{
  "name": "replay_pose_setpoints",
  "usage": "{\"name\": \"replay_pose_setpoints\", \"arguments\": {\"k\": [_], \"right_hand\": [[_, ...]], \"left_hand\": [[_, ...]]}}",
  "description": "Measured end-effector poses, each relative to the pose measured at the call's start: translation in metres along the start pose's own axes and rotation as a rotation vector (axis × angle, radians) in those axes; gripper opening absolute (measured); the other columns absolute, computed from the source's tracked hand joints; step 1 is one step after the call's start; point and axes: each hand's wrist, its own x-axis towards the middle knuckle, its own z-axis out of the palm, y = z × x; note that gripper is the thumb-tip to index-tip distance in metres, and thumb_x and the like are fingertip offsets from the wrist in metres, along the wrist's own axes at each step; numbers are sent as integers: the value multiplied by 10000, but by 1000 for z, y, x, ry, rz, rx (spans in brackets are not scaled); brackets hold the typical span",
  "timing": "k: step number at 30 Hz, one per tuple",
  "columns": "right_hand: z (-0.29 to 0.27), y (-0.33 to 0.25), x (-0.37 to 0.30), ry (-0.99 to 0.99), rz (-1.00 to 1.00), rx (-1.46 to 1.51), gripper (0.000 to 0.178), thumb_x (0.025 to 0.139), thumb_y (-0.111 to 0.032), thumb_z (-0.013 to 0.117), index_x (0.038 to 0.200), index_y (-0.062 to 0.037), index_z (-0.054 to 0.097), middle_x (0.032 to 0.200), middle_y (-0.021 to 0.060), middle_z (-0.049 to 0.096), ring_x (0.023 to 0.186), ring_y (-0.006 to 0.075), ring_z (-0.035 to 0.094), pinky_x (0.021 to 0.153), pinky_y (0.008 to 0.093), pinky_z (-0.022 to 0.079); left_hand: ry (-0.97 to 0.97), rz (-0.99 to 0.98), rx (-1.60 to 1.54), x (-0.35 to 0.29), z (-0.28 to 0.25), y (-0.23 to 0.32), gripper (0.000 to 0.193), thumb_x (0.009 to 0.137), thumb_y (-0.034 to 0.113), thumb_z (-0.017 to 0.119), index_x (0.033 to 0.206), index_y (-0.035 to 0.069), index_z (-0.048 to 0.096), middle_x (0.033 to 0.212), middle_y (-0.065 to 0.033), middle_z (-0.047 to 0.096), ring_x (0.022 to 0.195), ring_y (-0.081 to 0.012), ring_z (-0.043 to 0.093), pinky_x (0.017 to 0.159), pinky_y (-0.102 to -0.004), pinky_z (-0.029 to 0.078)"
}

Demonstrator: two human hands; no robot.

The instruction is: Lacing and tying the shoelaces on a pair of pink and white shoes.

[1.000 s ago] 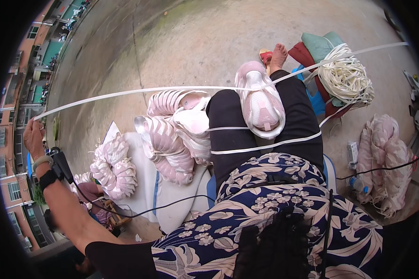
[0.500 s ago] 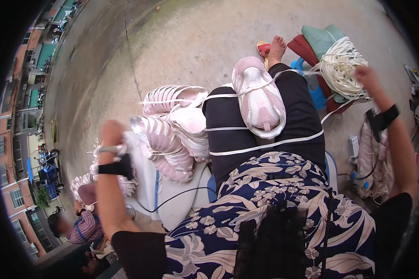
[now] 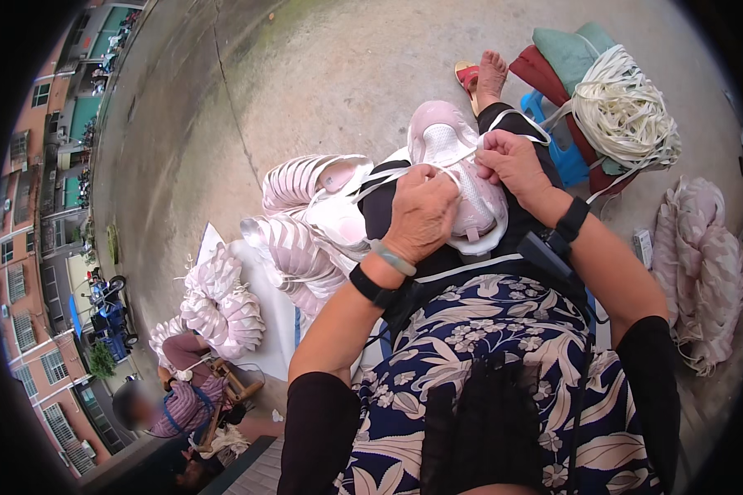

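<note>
A pink and white shoe upper (image 3: pixel 440 128) lies across my thighs, partly covered by my hands. My left hand (image 3: pixel 425 210) is closed over its near left side, pinching a white shoelace (image 3: pixel 385 175). Just to the right, my right hand (image 3: pixel 516 169) is also closed, its thumb and forefinger on the lace above the upper's opening. A loose loop of lace runs from there toward the far right. Beside my left knee lie nested stacks of similar pink uppers (image 3: pixel 289 243). The fingertips partly hide the eyelets.
Right of my legs, a hank of white laces (image 3: pixel 623 107) rests on red and green cloth over a blue stool (image 3: pixel 565 161). More bundled uppers (image 3: pixel 693 264) lie at far right. Another person (image 3: pixel 190 400) sits at lower left near further bundles (image 3: pixel 223 301). A red slipper (image 3: pixel 468 78) is ahead.
Both hands came in from wide apart, where the laces were stretched out sideways, and now meet over the shoe upper. The laces have gone slack.
</note>
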Motion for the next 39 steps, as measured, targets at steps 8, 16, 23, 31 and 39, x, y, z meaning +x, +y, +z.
{"name": "replay_pose_setpoints", "arguments": {"k": [8, 16, 23, 31, 39], "right_hand": [[6, 29, 13, -82, -244, 89, 48, 801, -11, 585, 757, 6, 583, 653, -12, 545, 553, 48, 503, 497, 204, 429], [12, 29, 14, 10, -245, -54, 34, 794, -26, 592, 777, 4, 587, 645, 4, 551, 566, 71, 522, 521, 229, 440], [13, 27, 14, 114, -391, -558, 100, 759, -134, 592, 785, -39, 576, 721, 163, 588, 702, 334, 588, 642, 387, 461], [21, 20, 10, 132, -571, -819, 67, 762, -117, 574, 778, -52, 571, 737, 153, 592, 730, 337, 597, 643, 412, 466], [21, 15, 12, 52, -427, -931, 124, 778, -169, 552, 801, -50, 578, 800, 158, 603, 808, 349, 590, 714, 423, 459]], "left_hand": [[-6, 167, 260, 9, 10, -4, 158, 689, 35, 599, 841, 20, 557, 1025, -91, 625, 879, -307, 535, 782, -401, 425], [-11, 165, 250, 8, 12, -6, 163, 693, 30, 597, 850, 17, 558, 1052, -96, 621, 891, -318, 531, 798, -399, 426], [24, 184, 247, 5, 14, -9, 165, 701, 35, 597, 859, 25, 549, 1072, -92, 619, 909, -316, 526, 805, -395, 422], [41, 158, 218, 2, 16, -10, 185, 705, 31, 604, 883, 27, 553, 1047, -86, 618, 925, -312, 526, 818, -394, 419], [361, -154, -181, -19, 5, -18, 79, 777, 46, 637, 846, 29, 602, 780, -61, 596, 701, -168, 547, 636, -282, 448]]}}
